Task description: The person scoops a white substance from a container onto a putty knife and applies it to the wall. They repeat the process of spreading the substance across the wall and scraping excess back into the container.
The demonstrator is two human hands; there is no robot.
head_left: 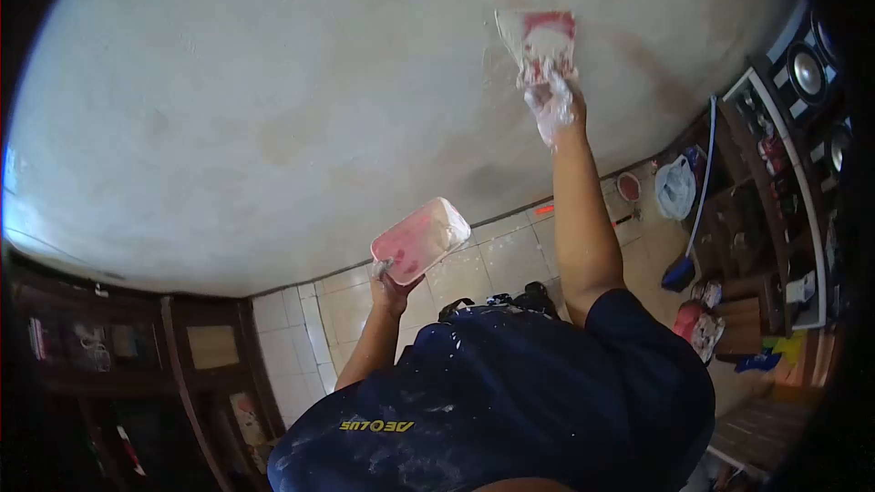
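My right hand (555,112), smeared with white paste, is closed around a flat red putty spreader (550,36). The spreader is coated in white putty and lies against the patchy grey-white wall (301,82). Lower and to the left, my left hand (394,290) grips one end of a shallow pink plastic tray (407,244). White putty (449,226) is heaped at the tray's far right end, with thin smears over the rest of its inside.
Dark wooden cabinets (173,319) stand at left. On the right are a shelf unit (766,173), speakers (808,71), a blue-headed broom (679,271), a white plastic bag (674,187) and a small reddish bowl (629,187). Pale tiles (515,257) cover the floor below the wall.
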